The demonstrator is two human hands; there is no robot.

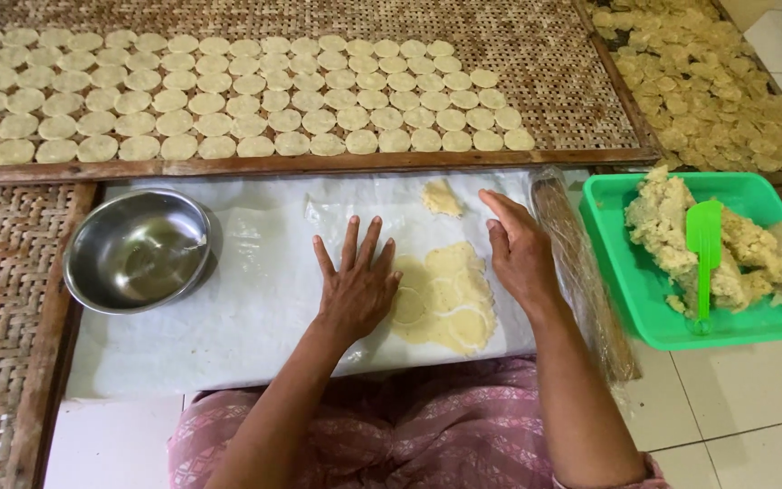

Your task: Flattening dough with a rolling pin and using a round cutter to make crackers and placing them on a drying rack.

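At frame centre, the left hand (355, 290) lies flat, fingers (351, 237) spread, beside a pale flattened sheet of dough (450, 303) scored with circles. The right hand (519, 254) hovers open above its right edge. A round steel bowl (138, 251) sits left; a green plastic tray (631, 272) of dough lumps sits right.

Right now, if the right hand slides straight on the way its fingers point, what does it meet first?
The right hand points up-left; it would probably first meet the small dough scrap on the plastic sheet, though it may pass just right of it.
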